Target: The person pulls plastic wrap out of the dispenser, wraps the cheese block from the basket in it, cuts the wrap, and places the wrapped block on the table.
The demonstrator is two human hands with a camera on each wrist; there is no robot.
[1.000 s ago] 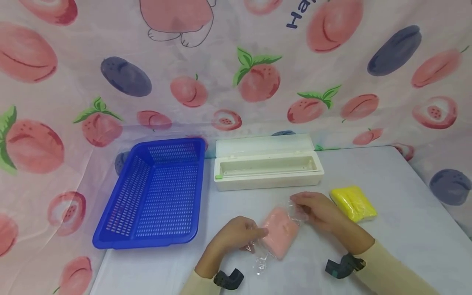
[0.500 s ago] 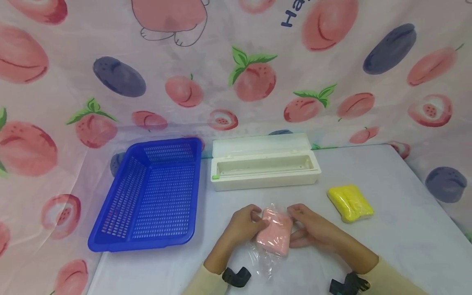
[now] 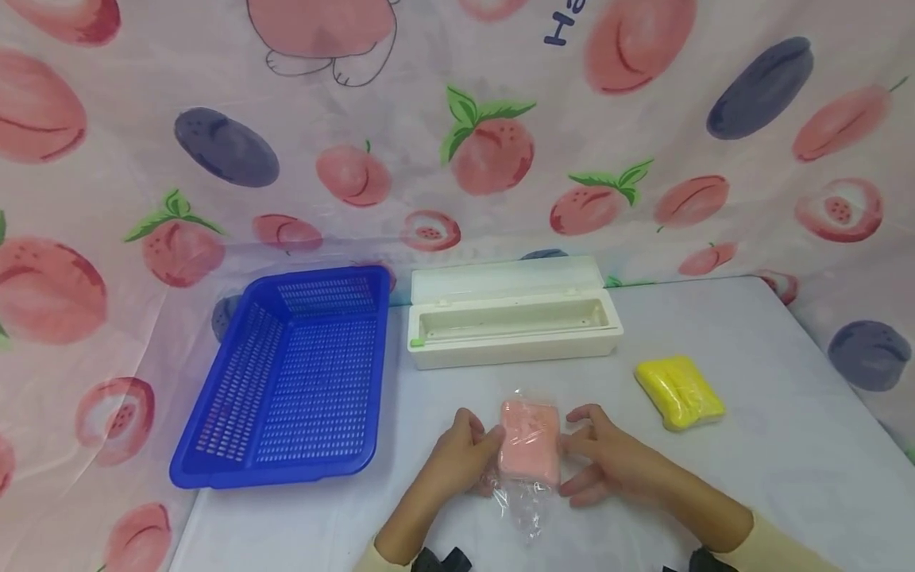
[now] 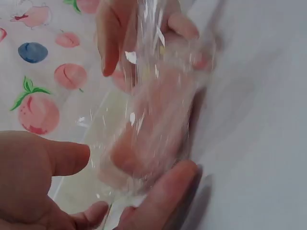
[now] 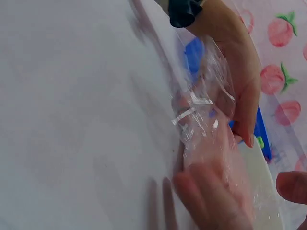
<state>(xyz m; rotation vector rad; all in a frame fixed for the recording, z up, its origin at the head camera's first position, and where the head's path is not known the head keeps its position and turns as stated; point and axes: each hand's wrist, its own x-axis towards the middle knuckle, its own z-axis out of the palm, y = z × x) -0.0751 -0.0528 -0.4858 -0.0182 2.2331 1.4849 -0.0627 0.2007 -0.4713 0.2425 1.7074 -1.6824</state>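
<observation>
A pink block in a clear plastic wrapper [image 3: 529, 442] stands between both hands over the front of the table. My left hand [image 3: 461, 457] is at its left edge, thumb near the wrapper. In the left wrist view a finger [image 4: 168, 194] lies against the plastic, while the upper digits stand apart from it. Spread fingers of my right hand [image 3: 608, 457] are at the block's right side. In the right wrist view those fingers [image 5: 211, 196] are blurred against the wrapper. Loose plastic hangs from the block's near end.
A white lidded box [image 3: 515, 349] lies open behind the hands. To the left is a blue perforated basket [image 3: 379, 381]. A yellow wrapped packet [image 3: 679, 393] lies to the right. A fruit-print cloth [image 3: 400, 95] hangs behind the white table [image 3: 772, 445].
The pink block has turned from slanted to nearly upright in the head view. My right hand let go of the wrapper's far end and came down to the block's right side; the left fingers loosened.
</observation>
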